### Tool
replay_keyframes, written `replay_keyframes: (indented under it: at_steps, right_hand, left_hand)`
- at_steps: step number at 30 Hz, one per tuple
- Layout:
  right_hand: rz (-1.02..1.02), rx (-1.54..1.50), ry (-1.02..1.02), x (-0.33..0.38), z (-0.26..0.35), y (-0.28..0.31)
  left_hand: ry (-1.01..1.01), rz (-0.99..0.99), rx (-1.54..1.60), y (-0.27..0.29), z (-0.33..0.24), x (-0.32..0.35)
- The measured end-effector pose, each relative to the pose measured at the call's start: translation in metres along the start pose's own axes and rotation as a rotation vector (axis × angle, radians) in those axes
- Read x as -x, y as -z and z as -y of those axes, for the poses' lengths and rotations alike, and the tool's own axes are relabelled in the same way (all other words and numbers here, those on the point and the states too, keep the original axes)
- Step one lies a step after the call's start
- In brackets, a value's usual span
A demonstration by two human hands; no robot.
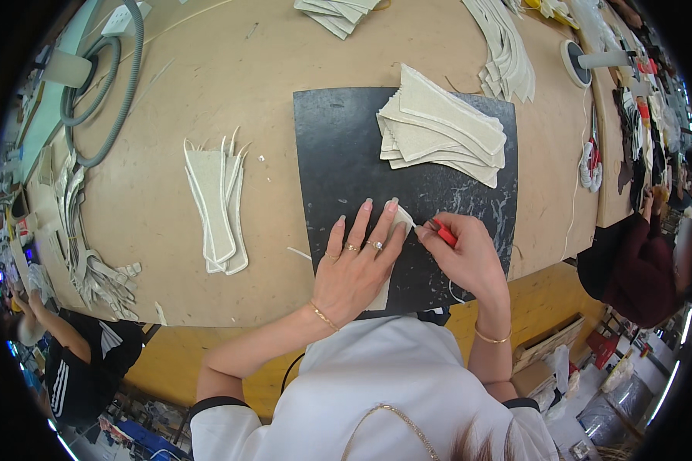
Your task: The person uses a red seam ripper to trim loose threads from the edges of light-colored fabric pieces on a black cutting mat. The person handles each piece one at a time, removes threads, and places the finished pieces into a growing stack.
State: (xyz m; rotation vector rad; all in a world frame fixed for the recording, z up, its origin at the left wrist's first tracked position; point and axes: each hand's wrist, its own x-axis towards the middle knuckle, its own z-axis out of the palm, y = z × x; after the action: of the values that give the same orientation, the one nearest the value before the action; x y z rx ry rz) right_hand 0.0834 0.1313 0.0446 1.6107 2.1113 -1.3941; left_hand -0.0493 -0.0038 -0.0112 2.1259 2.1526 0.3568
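White-sleeved forearms come up from the lower edge to a black cutting mat (338, 154) on the tan worktable (231, 69). Flat on the mat, the left hand (355, 265) is open, fingers spread, pressing down a pale fabric piece (402, 217); only the piece's upper tip past the fingertips and a strip below the palm show. Just right of it, nearly touching, the right hand (469, 257) is closed around a small red-handled knife (443, 231), its tip meeting the fabric tip beside the left middle fingertip.

To cut well here, I judge the left hand should keep pressing flat and close to the edge being trimmed, fingertips held just clear of the blade's path, while the knife is drawn in short, shallow strokes away from those fingers, so the thin cloth neither creeps nor bunches.

From the two visible parts, the piece's long axis seems to run from below the left palm, near the body, up and slightly rightward to the tip, which points away from the person toward the stack of cut pieces (438, 127) beyond both hands. The blade lies across that axis, pointing left.

Well left of the left hand lies a pile of long white-edged strips (217, 203), running lengthwise away from the person.
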Motion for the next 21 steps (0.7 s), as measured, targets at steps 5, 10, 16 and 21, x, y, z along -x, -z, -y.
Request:
replay_keyframes:
  at_steps: [5, 10, 16, 21]
  right_hand:
    - [-0.017, 0.144, -0.048, 0.007, -0.003, -0.001]
    - [-0.031, 0.157, -0.048, 0.008, -0.003, -0.001]
    - [-0.052, 0.233, -0.029, 0.008, -0.002, -0.005]
    - [-0.115, 0.291, 0.023, 0.015, -0.002, -0.013]
  left_hand:
    - [0.018, -0.014, -0.027, -0.002, -0.002, -0.001]
    - [0.045, 0.059, 0.027, 0.004, -0.003, -0.002]
    - [0.067, 0.059, 0.042, 0.005, -0.01, -0.005]
    - [0.014, 0.052, 0.048, 0.008, -0.002, -0.01]
